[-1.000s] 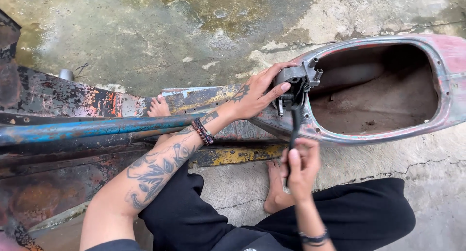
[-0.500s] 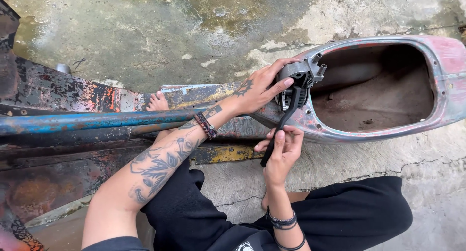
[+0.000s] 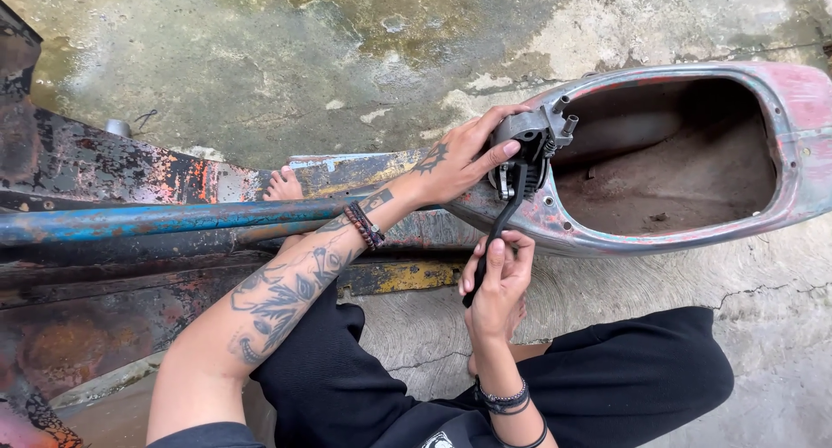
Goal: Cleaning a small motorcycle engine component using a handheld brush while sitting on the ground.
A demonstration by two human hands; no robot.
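A rusty scooter frame [image 3: 130, 231] is lying across the cracked concrete floor [image 3: 286, 58], its hollow pink shell [image 3: 784, 153] opening to the right. At the shell's near tip a grey metal bracket [image 3: 530, 134] is sitting, with a black lever [image 3: 498, 231] hanging from it. The left hand [image 3: 459, 162] is clamping the bracket; the right hand [image 3: 498, 283] is gripping the lever's lower end. The lever seems mid-swing; the next move probably calls for steady bracing.
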